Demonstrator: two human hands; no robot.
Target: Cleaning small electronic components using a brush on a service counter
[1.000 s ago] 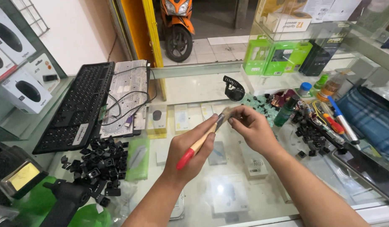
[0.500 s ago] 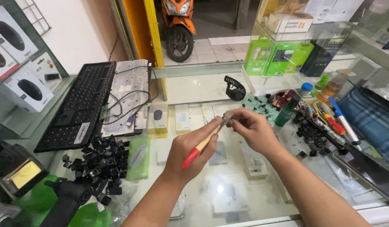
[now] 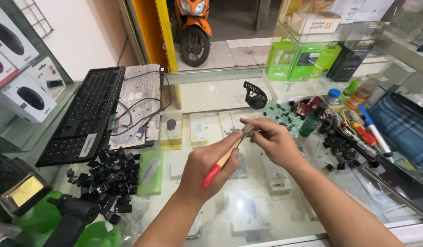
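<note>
Hands meet above the glass counter (image 3: 129,231), forearms entering from the lower edge and converging toward the centre. My left hand (image 3: 207,167) is half-closed, knuckles up, with fingers and thumb clamped around a small brush (image 3: 223,160) that has a wooden shaft and red end. The brush lies tilted, red end low toward me, head raised to the upper right. My right hand (image 3: 273,142) sits just beside it, wrist bent inward, fingertips pinched together at the brush head (image 3: 246,129); whether they grip a small part there, I cannot tell.

Black keycaps (image 3: 106,176) lie heaped on the counter to the left, well apart from my hands. A stripped keyboard frame (image 3: 83,116) and its backing plate (image 3: 140,105) rest beyond them. More loose keycaps (image 3: 337,144) lie to the right.
</note>
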